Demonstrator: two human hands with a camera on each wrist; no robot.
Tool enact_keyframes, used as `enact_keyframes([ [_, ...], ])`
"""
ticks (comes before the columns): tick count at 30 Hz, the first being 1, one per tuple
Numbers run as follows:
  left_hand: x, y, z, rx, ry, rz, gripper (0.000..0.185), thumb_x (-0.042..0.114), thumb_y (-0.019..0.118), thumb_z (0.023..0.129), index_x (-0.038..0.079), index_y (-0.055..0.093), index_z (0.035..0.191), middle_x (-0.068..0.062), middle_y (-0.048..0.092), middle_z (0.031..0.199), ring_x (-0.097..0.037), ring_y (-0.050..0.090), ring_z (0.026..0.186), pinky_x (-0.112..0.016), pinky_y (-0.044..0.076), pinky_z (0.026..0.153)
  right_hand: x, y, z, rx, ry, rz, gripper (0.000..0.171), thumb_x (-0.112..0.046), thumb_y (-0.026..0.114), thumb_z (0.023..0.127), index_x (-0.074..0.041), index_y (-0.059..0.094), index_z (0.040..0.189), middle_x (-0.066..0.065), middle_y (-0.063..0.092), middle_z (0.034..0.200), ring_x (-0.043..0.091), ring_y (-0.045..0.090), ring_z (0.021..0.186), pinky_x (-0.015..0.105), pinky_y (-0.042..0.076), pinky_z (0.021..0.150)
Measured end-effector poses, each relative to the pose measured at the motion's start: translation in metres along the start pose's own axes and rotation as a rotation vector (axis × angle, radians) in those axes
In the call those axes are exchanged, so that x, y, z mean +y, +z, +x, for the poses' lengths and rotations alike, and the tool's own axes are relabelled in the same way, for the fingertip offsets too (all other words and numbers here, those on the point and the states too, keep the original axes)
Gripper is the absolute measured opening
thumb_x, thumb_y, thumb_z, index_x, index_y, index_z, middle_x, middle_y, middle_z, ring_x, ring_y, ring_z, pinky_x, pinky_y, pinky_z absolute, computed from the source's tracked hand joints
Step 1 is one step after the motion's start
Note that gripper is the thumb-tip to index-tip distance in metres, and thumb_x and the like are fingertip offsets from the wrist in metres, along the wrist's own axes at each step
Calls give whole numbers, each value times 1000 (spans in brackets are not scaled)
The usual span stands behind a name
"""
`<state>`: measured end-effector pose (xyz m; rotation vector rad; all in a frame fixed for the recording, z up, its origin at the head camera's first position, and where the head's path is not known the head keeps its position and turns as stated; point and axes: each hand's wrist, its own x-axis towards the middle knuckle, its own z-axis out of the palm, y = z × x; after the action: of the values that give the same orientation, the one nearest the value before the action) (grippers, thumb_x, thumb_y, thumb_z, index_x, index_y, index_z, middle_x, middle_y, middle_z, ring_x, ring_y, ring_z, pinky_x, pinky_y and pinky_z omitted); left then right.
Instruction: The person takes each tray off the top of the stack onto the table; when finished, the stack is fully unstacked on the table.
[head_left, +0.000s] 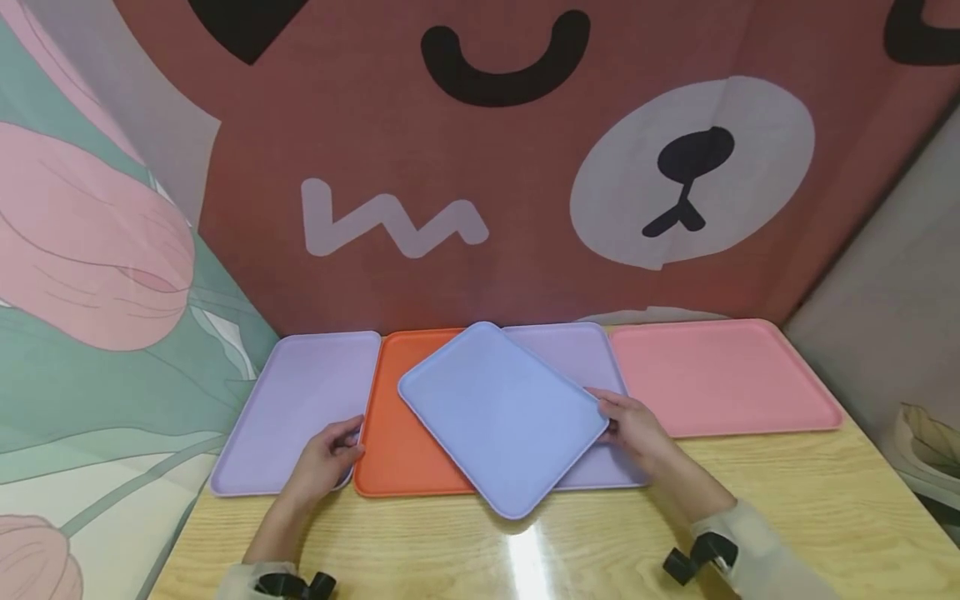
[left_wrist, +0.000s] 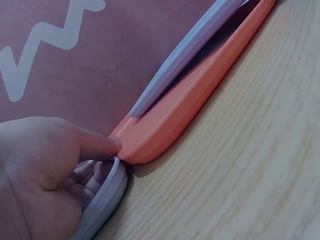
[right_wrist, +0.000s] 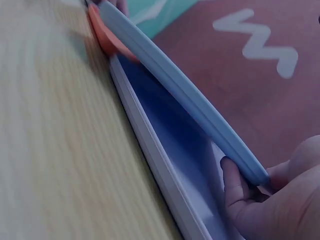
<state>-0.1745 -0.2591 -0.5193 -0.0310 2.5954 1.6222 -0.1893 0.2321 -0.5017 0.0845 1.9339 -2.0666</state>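
Hands: right (head_left: 633, 427) grips blue tray (head_left: 502, 417); left (head_left: 326, 454) touches orange tray (head_left: 397, 450).

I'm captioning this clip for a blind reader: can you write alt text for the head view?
A right hand grips the corner of a blue tray lying askew across an orange tray and a lilac tray. The left hand rests where the orange tray meets another lilac tray. A pink tray lies at the right on the wooden table.
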Motion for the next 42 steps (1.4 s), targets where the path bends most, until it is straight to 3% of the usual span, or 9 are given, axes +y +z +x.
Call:
enact_keyframes([
  [11,1,0,0,-2,3,22,50,-3,67,94,-7,54,142,-19,62,110,-14,58,87,-19,51,75,-6,-22,29,-25,63,-190,46,-14,33,110,4,41,152,0,71,102,10,60,75,26,50,65],
  [18,2,1,-2,-7,20,26,50,-3,67,94,-7,53,142,-16,60,107,-14,57,85,-19,50,71,-18,-20,42,-42,85,-320,43,-15,34,110,0,51,148,18,61,136,17,63,102,34,52,84],
  [23,2,1,0,4,6,18,50,-3,67,94,-6,54,142,-18,60,109,-14,57,85,-19,50,72,-25,-16,50,-63,106,-360,41,-14,38,109,-2,57,143,18,60,136,25,60,111,38,50,88],
  [27,2,1,-1,9,3,13,49,-4,68,94,-7,55,141,-19,61,109,-14,57,86,-19,50,73,-27,-11,57,-24,78,-394,40,-15,40,109,0,57,141,20,56,140,29,53,120,39,44,92],
  [31,3,2,-2,9,2,9,49,-4,68,93,-7,55,140,-18,61,108,-13,57,85,-19,50,72,-26,-9,61,50,61,-372,46,-19,42,108,4,46,148,25,47,148,34,48,126,44,43,100],
  [35,3,3,-2,11,9,8,49,-3,69,93,-8,56,140,-18,61,107,-13,58,85,-19,51,73,-25,-9,58,76,69,-272,55,-20,43,108,9,32,153,30,43,149,35,52,126,45,44,107],
  [42,1,1,0,8,-5,14,48,-3,68,94,-6,56,141,-17,61,108,-14,57,86,-19,50,74,-17,-6,35,15,75,-150,61,-14,47,106,17,21,152,28,57,130,14,64,96,29,56,82],
])
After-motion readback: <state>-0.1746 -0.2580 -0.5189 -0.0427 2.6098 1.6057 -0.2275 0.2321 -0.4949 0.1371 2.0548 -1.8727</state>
